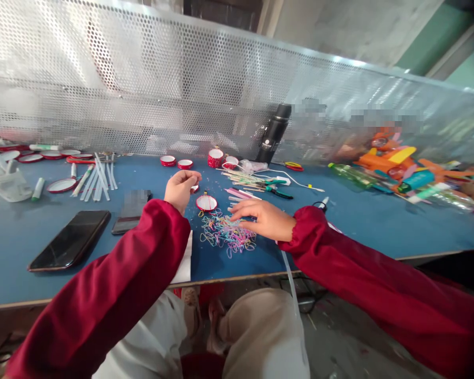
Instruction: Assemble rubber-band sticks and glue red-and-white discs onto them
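Observation:
My left hand [180,188] is raised a little above the blue table [43,226], fingers curled in a pinch round a small red-and-white thing I cannot make out. My right hand [260,217] lies low over a loose pile of thin coloured rubber bands [225,234], fingers stretched toward it and touching its right side. A round red-rimmed lid [206,202] lies between the two hands, just beyond the pile. Both arms wear dark red sleeves.
Two dark phones [71,239] [131,211] lie at the left. White sticks [98,181] and red lids [62,185] sit farther left, red caps [215,157] and a black flask [274,132] at the back, pliers [278,192] and colourful plastic toys [395,163] at the right. A perforated metal screen [142,95] backs the table.

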Tool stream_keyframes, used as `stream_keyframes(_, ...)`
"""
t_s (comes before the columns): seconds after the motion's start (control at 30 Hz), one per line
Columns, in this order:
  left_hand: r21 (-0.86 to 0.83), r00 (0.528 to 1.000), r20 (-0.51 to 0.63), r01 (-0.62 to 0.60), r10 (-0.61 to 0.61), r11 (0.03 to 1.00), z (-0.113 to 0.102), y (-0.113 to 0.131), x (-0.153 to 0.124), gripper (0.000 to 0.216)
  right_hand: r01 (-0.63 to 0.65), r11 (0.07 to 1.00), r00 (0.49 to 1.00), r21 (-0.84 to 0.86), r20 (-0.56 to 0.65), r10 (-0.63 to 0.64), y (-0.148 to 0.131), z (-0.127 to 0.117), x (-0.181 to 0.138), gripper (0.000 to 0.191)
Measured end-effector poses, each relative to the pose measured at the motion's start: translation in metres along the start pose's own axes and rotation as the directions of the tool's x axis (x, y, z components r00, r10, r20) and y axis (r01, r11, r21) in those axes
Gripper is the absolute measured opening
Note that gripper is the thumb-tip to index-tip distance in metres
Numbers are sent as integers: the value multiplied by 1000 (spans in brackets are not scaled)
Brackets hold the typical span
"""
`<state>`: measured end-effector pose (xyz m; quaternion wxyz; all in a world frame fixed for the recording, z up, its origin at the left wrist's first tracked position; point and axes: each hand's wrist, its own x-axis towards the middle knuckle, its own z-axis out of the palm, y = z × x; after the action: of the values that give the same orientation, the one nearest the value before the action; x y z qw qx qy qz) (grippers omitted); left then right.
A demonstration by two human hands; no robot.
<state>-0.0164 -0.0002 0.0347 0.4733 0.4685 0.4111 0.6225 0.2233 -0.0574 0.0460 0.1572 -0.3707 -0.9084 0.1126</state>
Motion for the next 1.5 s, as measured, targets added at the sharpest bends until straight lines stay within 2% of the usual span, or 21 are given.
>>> stream_keyframes(0.07,-4,1000,5,8,-8,1000,1,1,-1,15,44,997,999,-65,-12,-45,-4,6,-1,18)
stream_keyframes(0.2,-7,1000,13,20,-20,1000,2,1,-2,15,131,980,990,-150,70,-122,-9,20,0,18)
stream_keyframes(0.33,-12,1000,5,21,-21,1000,2,0,0,14,85,967,996,-239,7,-86,-3,24,0,11)
stream_keyframes(0.47,3,1000,10,24,-24,1000,2,0,0,14,92,969,993,-230,-47,-106,2,20,2,16)
stream_keyframes(0.6,10,1000,5,9,-9,1000,1,-1,0,14,104,942,994,-319,-4,-111,0,22,11,18)
stream_keyframes(0.77,7,1000,5,12,-12,1000,0,-2,1,13,73,899,997,-431,48,-58,0,26,18,17)
stream_keyframes(1.17,1,999,23,33,-33,999,1,1,-1,11,26,886,993,-463,118,32,2,26,27,15)
stream_keyframes(1.37,5,999,35,36,-36,999,1,0,-1,8,-17,894,996,-447,75,56,5,27,26,14)
stream_keyframes(1.5,6,999,37,38,-38,999,1,1,-2,9,-9,902,993,-432,102,59,10,28,25,19)
